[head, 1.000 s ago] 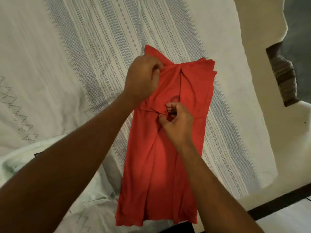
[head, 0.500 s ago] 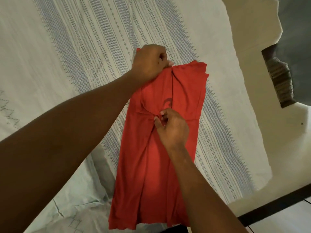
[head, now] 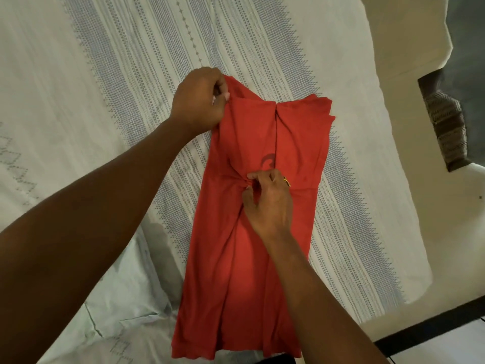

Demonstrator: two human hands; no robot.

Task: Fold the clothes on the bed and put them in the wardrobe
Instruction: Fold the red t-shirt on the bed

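On the bed (head: 105, 74), the shirt (head: 249, 285) looks light and limp, best held as now: left hand (head: 199, 101) grips its 11 o'clock corner, right hand (head: 267, 203) pinches its centre.

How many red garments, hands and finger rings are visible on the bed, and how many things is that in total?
red garment: 1
hands: 2, the left hand and the right hand, both pinching the garment
ring: 1, on the right hand
Total: 4
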